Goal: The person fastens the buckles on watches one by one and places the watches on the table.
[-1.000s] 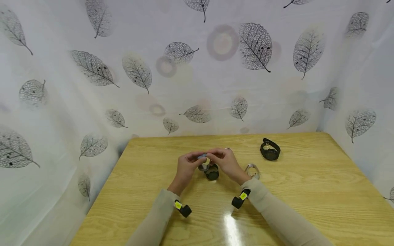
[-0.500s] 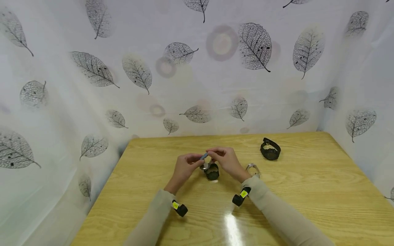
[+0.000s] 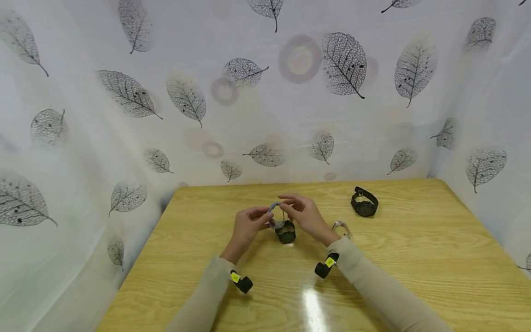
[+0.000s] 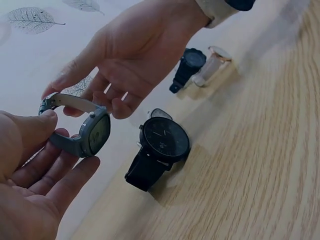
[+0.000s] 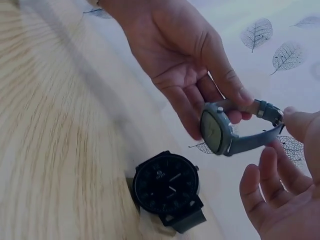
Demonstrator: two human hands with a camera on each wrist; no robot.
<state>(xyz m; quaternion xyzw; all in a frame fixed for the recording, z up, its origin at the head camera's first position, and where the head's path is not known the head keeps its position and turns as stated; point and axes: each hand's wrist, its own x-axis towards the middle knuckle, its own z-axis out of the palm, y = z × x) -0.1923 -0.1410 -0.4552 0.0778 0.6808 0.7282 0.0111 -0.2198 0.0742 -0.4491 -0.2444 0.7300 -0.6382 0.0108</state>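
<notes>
A grey-blue wristwatch (image 5: 215, 131) with its strap looped is held between both hands above the table. My left hand (image 3: 245, 226) pinches the strap, its thumb on the outer side in the right wrist view. At the buckle end, my right hand (image 3: 304, 213) pinches the strap, with its other fingers loosely bent away. The buckle (image 5: 278, 119) sits partly under the right thumb. Just below the held watch, a black wristwatch (image 4: 162, 140) with a round dial stands on the table, touched by neither hand.
The wooden table (image 3: 199, 203) carries another black watch (image 3: 365, 203) at the back right. By my right wrist lies a pale-strapped watch (image 3: 342, 230). A white leaf-print curtain (image 3: 249, 115) hangs behind the table and at its sides.
The watch has turned so that its strap loop shows more openly between the hands. My left hand has shifted slightly left, and my right index finger has lifted a little.
</notes>
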